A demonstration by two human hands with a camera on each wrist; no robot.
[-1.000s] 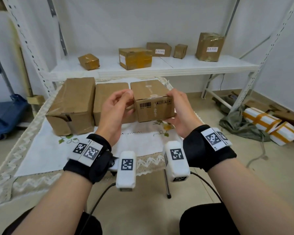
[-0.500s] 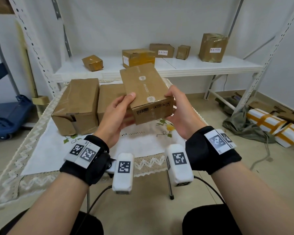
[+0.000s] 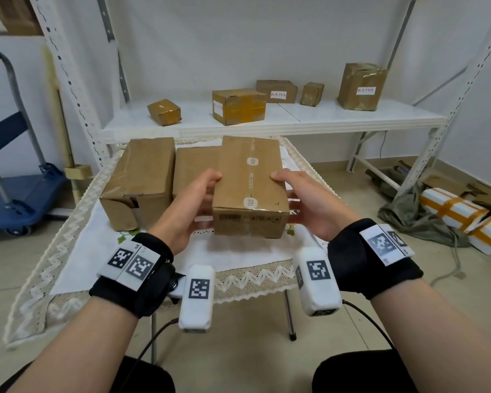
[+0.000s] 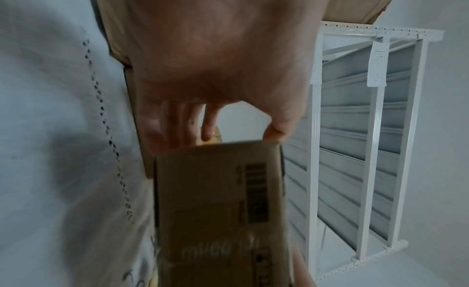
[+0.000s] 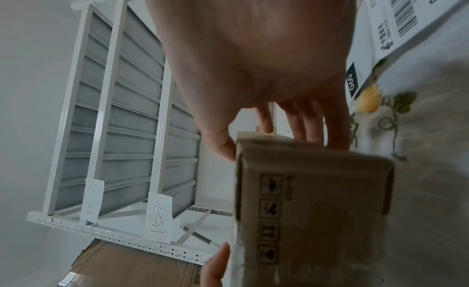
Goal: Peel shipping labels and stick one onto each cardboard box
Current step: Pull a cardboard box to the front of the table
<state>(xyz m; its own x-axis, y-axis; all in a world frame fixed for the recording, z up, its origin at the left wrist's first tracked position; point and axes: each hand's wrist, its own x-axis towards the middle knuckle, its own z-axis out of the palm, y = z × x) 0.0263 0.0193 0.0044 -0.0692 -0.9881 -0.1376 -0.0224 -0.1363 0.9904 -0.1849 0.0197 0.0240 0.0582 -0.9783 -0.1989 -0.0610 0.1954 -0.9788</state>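
Note:
I hold a brown cardboard box [image 3: 250, 188] with taped seam and printed barcode between both hands, level and low over the front of the white-clothed table [image 3: 97, 251]. My left hand [image 3: 193, 199] grips its left side, thumb on top and fingers underneath. My right hand [image 3: 304, 199] grips the right side the same way. The left wrist view shows the left hand [image 4: 215, 70] on the box [image 4: 218, 211]. The right wrist view shows the right hand [image 5: 253, 50] on the box [image 5: 312, 211] and a sheet of shipping labels [image 5: 406, 20] on the cloth.
Two more plain boxes, a large one [image 3: 142, 177] and a middle one [image 3: 194, 165], stand on the table behind my left hand. A white shelf [image 3: 352, 114] beyond carries several boxes, some with white labels. A blue cart [image 3: 17, 194] stands left; wrapped packages [image 3: 459, 211] lie on the floor right.
The box left its place beside the other two, was lifted and tilted, and now sits level and closer to me in both hands.

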